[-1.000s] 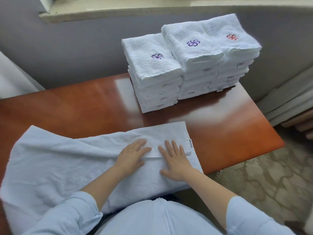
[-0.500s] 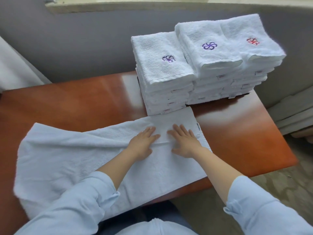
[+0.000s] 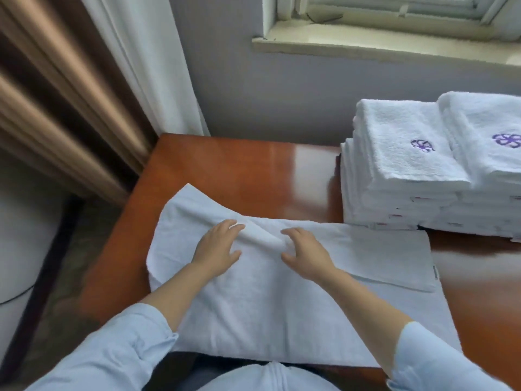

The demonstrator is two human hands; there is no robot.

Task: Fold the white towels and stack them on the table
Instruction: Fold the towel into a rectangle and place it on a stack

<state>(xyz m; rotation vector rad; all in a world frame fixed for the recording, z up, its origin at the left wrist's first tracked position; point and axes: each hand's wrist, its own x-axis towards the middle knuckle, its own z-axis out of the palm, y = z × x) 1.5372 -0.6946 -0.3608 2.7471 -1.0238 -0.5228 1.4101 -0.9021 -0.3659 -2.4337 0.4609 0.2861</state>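
Towel (image 3: pixel 267 306) (one, spread) under flat-fingered left hand (image 3: pixel 217 246) and right hand (image 3: pixel 307 255); two folded stacks (image 3: pixel 400 165) beside.

The right-hand towel stack (image 3: pixel 490 176) (purple emblem (image 3: pixel 506 140) showing) runs off the right edge.

I see the towel (image 3: pixel 282 306) spread on the table (image 3: pixel 239 170) before me, my left hand (image 3: pixel 217 246) and right hand (image 3: pixel 307 255) side by side on it, folded stacks (image 3: pixel 400 170) behind at right.
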